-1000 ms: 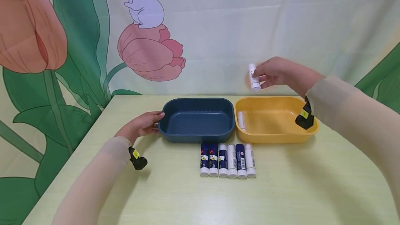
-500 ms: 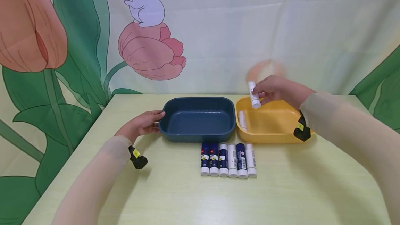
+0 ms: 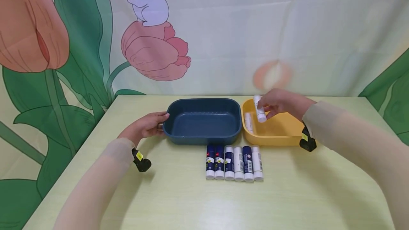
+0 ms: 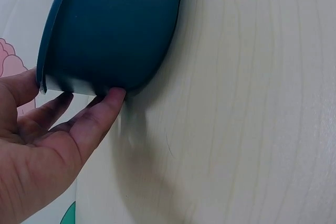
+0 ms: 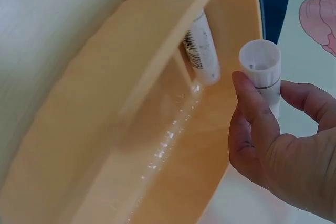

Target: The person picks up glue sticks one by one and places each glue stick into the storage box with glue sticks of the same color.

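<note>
My right hand point(image 3: 277, 103) pinches a white glue stick point(image 3: 259, 109) between thumb and fingers. The glue stick is tilted and held above the left part of the yellow bin point(image 3: 274, 140). Inside that bin, another white glue stick point(image 5: 202, 51) lies against the left end wall. My left hand point(image 3: 147, 125) grips the left end of the blue bin point(image 3: 201, 140), thumb over the rim and fingertips against the outer wall, as the left wrist view shows point(image 4: 63, 124). Nothing lies in the blue bin.
In front of the bins, several glue sticks lie side by side in a row, among them a dark blue one point(image 3: 210, 162) and a white one point(image 3: 257, 162). The two bins stand together on a pale wooden table point(image 3: 179, 201). A printed cloth point(image 3: 223, 45) hangs behind.
My right hand has come down with the white glue stick, from in front of the cloth to over the yellow bin. My left hand has stayed on the blue bin.
</note>
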Tool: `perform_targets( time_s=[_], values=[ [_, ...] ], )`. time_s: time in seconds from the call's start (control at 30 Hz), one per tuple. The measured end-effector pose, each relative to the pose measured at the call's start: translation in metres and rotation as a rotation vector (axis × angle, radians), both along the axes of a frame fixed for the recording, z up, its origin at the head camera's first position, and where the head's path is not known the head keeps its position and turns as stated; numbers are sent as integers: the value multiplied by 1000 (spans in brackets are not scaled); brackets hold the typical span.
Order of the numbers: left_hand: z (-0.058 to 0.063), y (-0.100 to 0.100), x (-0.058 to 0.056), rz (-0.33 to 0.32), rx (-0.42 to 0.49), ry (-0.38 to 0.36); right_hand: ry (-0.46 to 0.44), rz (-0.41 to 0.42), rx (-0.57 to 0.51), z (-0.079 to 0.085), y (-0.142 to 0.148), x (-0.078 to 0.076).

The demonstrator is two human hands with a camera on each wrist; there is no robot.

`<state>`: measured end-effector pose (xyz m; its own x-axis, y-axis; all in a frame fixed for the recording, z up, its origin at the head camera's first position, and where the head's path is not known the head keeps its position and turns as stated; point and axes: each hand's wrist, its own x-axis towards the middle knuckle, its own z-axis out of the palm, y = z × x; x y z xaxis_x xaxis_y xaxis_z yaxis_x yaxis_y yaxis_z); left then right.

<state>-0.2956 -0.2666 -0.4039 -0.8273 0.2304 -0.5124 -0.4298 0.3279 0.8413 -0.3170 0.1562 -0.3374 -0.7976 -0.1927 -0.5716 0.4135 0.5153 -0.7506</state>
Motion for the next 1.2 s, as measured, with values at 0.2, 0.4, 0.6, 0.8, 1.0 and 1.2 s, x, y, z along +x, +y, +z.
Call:
perform_targets(
  time_s=[0.2, 0.4, 0.6, 0.8, 1.0, 1.2],
  values=[
    [0, -1, 0, -19, 14, 6, -30, 4, 51, -11, -3, 0],
    [1, 0, -1, -19, 25, 10, -42, -14, 100, -21, -4, -1],
    [0, -1, -1, -10, 33, 0, -52, -12, 111, -30, -6, 0],
    [-1, -2, -2, -3, 26, -3, -40, -17, 119, -36, -7, 2],
    [-3, -2, -3, -3, 23, 3, -52, -20, 151, -42, -10, 2],
    [-4, -2, -3, 11, 22, -6, -61, -42, 144, -47, -11, 3]
  ],
)
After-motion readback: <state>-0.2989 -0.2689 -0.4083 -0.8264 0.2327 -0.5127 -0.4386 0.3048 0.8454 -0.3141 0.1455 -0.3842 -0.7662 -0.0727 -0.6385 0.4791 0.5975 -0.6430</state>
